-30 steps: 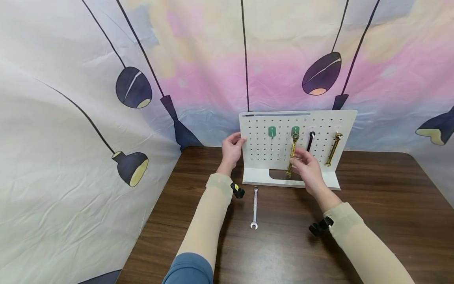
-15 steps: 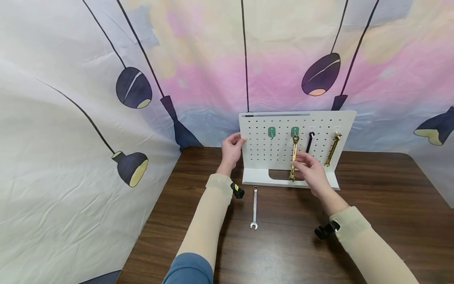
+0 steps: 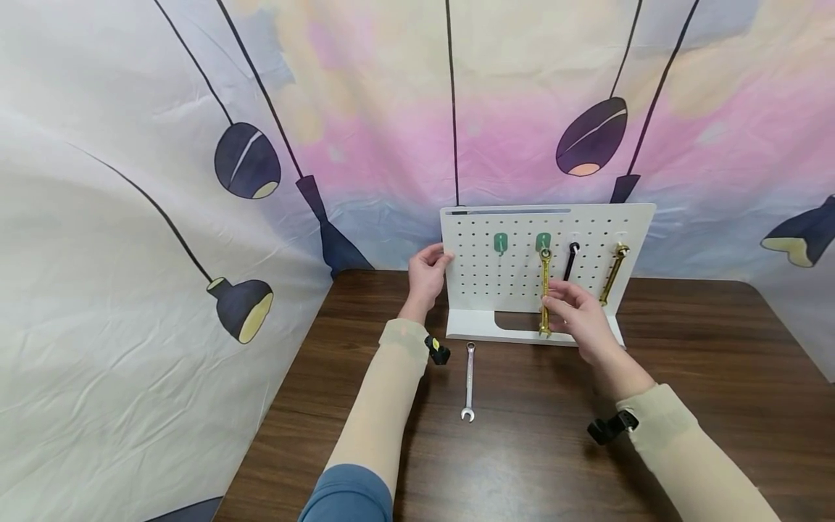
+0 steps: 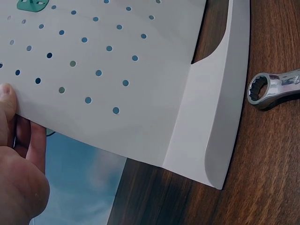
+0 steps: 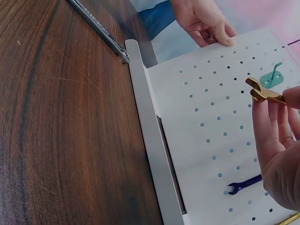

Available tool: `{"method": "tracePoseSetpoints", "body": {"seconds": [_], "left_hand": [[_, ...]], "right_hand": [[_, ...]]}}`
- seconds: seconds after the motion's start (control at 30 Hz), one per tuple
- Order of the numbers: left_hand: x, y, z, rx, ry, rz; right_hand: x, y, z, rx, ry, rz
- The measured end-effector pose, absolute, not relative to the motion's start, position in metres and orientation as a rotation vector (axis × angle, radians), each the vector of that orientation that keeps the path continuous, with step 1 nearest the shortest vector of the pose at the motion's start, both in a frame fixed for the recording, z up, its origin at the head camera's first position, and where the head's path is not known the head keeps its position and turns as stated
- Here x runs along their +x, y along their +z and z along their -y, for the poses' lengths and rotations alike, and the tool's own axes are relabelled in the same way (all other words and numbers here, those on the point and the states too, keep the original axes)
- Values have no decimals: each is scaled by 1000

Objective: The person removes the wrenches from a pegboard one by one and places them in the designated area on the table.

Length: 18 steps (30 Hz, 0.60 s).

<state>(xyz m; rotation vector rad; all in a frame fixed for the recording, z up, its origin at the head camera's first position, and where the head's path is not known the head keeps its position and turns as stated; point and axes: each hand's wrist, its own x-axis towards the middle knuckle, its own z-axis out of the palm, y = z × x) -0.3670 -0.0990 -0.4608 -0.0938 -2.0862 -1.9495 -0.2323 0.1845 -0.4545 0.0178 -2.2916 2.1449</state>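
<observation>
My left hand (image 3: 426,279) holds the left edge of a white pegboard stand (image 3: 472,322), its thumb on the front face in the left wrist view. With thumb and fingers, my right hand (image 3: 580,319) pinches a gold combination wrench (image 3: 545,286). This wrench hangs nearly upright, ring end up, at the right-hand green hook (image 3: 543,238); whether the ring is over the hook I cannot tell. Its open end (image 5: 262,91) points out past the fingers in the right wrist view. Another green hook (image 3: 500,243), to the left, holds nothing.
A dark wrench (image 3: 571,262) and a second gold wrench (image 3: 613,274) hang farther right on the board. On the brown wooden table (image 3: 522,449), a silver combination wrench (image 3: 469,380) lies in front of the stand. A printed cloth backdrop (image 3: 391,159) hangs behind.
My right hand has shifted a little right and toward me. The gold wrench's lower end swung right with it, from tilted to nearly upright. My left hand stays on the board's edge.
</observation>
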Motion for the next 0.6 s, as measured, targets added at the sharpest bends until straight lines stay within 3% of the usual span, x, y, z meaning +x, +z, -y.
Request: {"method": "tracePoseSetpoints", "body": {"seconds": [0.6], "left_hand": [[-367, -459, 98, -84, -1963, 2074]], "right_hand": [[-229, -449, -186, 78, 2230, 2225]]}}
